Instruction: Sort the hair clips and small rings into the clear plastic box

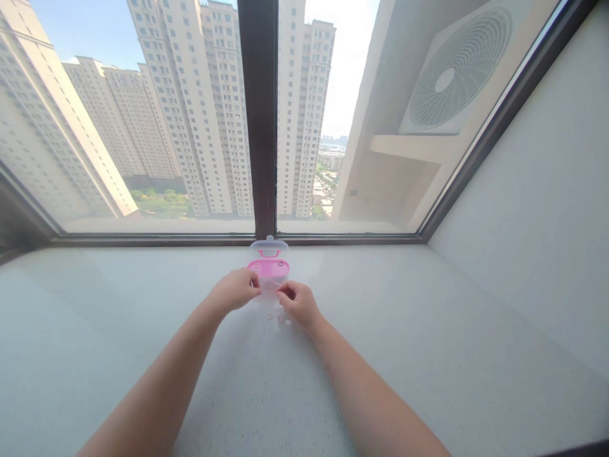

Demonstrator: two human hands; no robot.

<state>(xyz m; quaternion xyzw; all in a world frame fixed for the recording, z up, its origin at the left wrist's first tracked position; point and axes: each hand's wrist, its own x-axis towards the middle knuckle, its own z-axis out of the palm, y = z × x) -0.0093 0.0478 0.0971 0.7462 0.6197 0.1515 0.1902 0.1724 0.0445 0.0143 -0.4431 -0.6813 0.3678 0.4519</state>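
Note:
A small clear plastic box [287, 274] with a pink inner tray [269, 268] stands on the white sill. Its clear lid [266, 245], with a pink handle [269, 253], is raised at the back by the window frame. In front of the box, my left hand [236, 290] pinches thumb and fingers together. My right hand [299, 303] makes a similar pinch just to the right. Something thin and see-through seems to span the gap between the fingertips; its kind is too faint to tell. Small pinkish bits [270, 317] show below, beside my right hand.
The wide white sill [409, 330] stretches to both sides. Behind the box rises a dark window post [263, 127], with glass panes left and right. A white wall [537, 190] closes off the right side. Outside are tall buildings [190, 101] and an air-conditioner unit [457, 76].

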